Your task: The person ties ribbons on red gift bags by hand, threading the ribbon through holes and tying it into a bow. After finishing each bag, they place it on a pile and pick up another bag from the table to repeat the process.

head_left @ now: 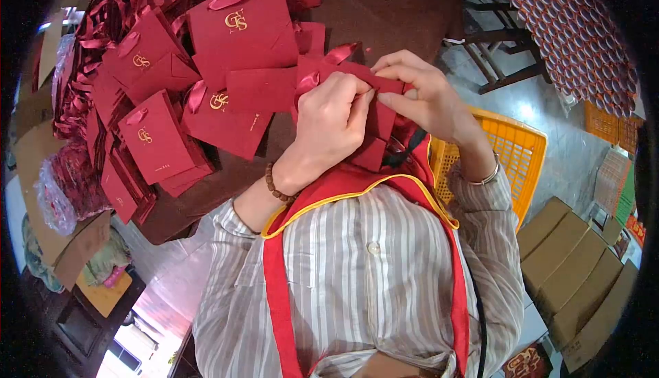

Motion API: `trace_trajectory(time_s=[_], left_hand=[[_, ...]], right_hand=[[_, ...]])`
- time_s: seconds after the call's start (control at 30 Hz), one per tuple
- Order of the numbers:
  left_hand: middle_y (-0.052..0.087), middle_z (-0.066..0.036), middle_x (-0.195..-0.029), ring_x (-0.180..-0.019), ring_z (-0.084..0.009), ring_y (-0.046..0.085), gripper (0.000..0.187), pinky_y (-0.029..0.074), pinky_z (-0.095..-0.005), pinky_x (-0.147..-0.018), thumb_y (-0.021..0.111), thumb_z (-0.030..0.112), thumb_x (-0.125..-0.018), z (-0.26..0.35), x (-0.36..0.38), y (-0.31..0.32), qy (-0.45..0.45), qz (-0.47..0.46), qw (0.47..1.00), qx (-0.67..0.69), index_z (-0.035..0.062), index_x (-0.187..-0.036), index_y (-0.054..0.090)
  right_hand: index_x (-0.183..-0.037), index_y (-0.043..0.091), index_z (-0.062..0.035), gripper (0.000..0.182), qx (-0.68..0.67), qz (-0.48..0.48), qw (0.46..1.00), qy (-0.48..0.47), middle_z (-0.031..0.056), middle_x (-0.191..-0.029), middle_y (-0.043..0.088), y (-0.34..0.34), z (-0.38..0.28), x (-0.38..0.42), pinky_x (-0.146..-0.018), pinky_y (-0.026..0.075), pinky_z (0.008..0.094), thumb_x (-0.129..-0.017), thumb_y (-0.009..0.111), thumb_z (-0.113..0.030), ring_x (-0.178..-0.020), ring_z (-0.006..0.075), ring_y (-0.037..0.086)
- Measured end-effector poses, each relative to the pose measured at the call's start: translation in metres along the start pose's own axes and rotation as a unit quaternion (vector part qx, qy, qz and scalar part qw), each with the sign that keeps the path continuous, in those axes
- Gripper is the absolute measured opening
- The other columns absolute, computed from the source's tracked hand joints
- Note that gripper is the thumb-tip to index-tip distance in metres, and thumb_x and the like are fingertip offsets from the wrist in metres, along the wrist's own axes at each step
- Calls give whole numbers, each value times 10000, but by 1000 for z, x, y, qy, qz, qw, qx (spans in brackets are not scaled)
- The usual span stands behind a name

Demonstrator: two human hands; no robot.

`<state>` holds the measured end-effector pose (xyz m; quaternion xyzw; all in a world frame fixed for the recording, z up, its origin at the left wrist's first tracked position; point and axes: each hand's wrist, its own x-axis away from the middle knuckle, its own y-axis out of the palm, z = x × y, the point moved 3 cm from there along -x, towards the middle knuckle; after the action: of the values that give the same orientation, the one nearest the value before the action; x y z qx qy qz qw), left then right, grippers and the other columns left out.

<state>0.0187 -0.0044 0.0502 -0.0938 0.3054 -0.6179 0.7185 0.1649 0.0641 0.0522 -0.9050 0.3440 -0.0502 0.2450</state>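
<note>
Both hands meet over a dark red paper gift bag (374, 127) in front of the chest. My left hand (328, 117), with a beaded bracelet on the wrist, pinches the bag near its top edge, thumb against curled fingers. From the other side, my right hand (427, 98) closes its thumb and fingers on the same bag, close to the left fingertips. What lies exactly between the fingertips is too small to make out. A red ribbon loop (342, 53) shows just beyond the hands. Left of them lie finished-looking bags (244, 31) with gold lettering and ribbon handles.
Red bags are heaped across the brown-covered table (384, 7). A yellow plastic crate (511, 138) stands at the right beside a stool (504, 55). Flattened cardboard (576, 268) lies lower right. A clear plastic bag (58, 199) is at the left. A red apron (278, 296) covers the chest partly.
</note>
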Motion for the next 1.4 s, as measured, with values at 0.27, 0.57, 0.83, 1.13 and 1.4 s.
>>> trace_trajectory(time_s=[0.27,0.57,0.83,1.13,1.4], left_hand=[[569,-124,-694,-589,-256,573,66,446,-319,-525,630,4,-758,-3,7,-3,-6,85,995,44,1,-774,566],[579,-117,-706,-596,-229,578,60,445,-297,-532,635,22,-774,-12,18,-8,-64,74,992,79,-1,-808,591],[607,-136,-733,-643,-255,608,88,475,-306,-563,667,8,-732,-11,35,14,8,-16,997,81,-10,-797,611],[551,-80,-679,-602,-244,552,95,411,-340,-541,667,88,-724,-11,42,28,79,-47,996,13,57,-744,580],[547,-64,-667,-581,-228,538,82,376,-336,-525,664,83,-722,-9,42,29,93,-67,993,-5,64,-745,588]], right_hand=[[-911,593,13,129,-30,3,999,17,67,-1011,547,1,6,1,-754,412,241,-804,616,-56,-926,141,527],[-871,595,29,215,-123,-34,986,111,58,-1023,529,-4,29,-7,-843,369,246,-887,501,-164,-958,130,495],[-891,602,30,251,-231,-84,951,186,43,-1067,517,0,58,6,-836,374,243,-910,480,-189,-960,124,488],[-840,586,34,135,-72,-65,990,99,59,-1022,544,3,56,15,-770,399,253,-819,626,-93,-918,123,509],[-920,590,43,173,-110,-30,988,101,54,-1043,532,0,45,25,-724,410,241,-860,578,-119,-850,115,511]])
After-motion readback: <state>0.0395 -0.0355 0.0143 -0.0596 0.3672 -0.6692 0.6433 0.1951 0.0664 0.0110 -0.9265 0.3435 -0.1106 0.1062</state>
